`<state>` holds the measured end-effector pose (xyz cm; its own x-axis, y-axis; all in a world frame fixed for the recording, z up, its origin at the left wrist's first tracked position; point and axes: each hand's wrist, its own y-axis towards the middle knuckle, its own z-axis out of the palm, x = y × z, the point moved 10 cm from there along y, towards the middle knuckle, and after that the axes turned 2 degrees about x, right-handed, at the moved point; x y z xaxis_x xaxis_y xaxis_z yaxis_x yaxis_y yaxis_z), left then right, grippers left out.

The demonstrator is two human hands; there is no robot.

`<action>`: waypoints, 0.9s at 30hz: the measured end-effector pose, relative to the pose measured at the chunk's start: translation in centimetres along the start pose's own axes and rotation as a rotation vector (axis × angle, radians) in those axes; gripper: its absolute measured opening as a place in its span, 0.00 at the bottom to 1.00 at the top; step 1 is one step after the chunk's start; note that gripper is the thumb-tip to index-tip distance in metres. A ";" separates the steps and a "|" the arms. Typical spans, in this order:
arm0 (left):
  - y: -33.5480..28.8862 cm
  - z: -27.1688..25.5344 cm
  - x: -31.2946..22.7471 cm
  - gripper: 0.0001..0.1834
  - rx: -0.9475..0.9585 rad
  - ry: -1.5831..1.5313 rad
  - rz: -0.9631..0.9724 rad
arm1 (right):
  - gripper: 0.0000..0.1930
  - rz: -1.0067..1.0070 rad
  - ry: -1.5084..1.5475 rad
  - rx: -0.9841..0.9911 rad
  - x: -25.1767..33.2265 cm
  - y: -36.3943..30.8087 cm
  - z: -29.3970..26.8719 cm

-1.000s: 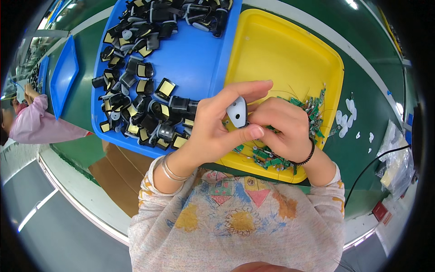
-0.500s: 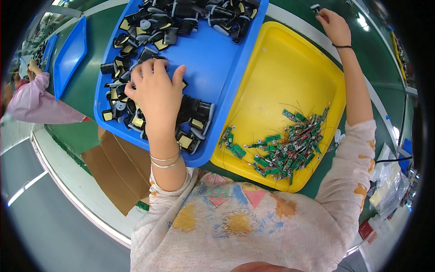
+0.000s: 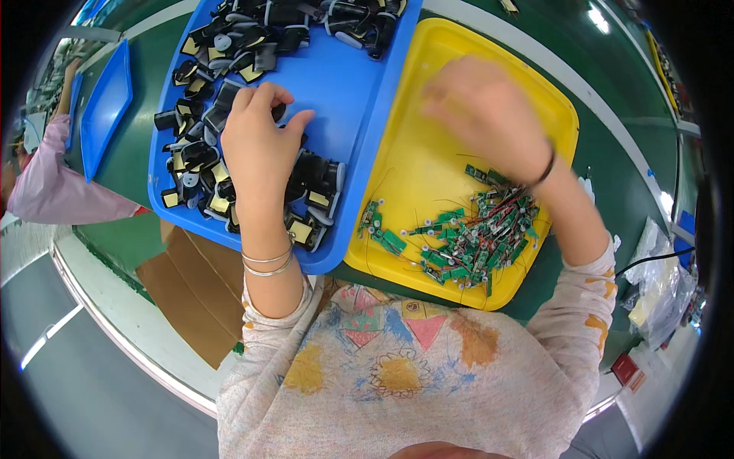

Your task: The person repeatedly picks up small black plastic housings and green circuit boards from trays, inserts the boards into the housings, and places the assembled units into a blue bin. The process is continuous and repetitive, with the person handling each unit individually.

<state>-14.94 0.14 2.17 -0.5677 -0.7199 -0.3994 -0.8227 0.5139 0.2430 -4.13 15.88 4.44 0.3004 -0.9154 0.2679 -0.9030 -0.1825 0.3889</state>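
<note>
My left hand [image 3: 262, 145] is over the blue tray [image 3: 327, 84], its fingers curled round a black plastic part [image 3: 279, 112] that shows between fingertips and thumb. Around it lie many more black plastic housings [image 3: 200, 153] with grey rims and pale yellow pads. Smeared by motion, my right hand [image 3: 485, 111] hangs above the yellow tray [image 3: 405, 145]; whether it holds anything cannot be made out. Below that hand, a heap of small green circuit boards [image 3: 478, 245] with thin wires fills the near part of the yellow tray.
A small part [image 3: 509, 6] lies on the green bench at the far edge. An empty-looking blue tray [image 3: 107, 107] leans at the left, near another person's pink sleeve [image 3: 65, 180]. A cardboard box [image 3: 195, 291] stands near left; a clear plastic bag [image 3: 657, 283] lies at right.
My right hand has come back from the far right bench, where it held a small part, to above the yellow tray. My left hand's fingers have curled in round a black part.
</note>
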 end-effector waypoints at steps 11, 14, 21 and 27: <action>-0.8 -0.2 -4.4 0.12 -0.057 -0.780 0.129 | 0.05 0.066 0.054 0.394 10.8 -5.9 7.8; -1.4 1.4 -4.2 0.11 0.100 -0.980 -0.017 | 0.07 0.135 0.276 0.357 9.4 -5.7 6.2; -4.5 4.8 -8.9 0.13 0.544 -1.605 -0.100 | 0.06 0.522 1.295 -0.175 3.4 -5.7 -1.4; -5.4 5.5 -10.9 0.12 0.662 -1.617 0.053 | 0.05 0.484 1.285 -0.391 1.8 -6.5 -1.3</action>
<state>-4.14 7.73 0.30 0.3468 0.2406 -0.9065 -0.4221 0.9032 0.0782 2.66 15.92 3.57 0.2480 0.1356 0.9592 -0.9174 0.3508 0.1876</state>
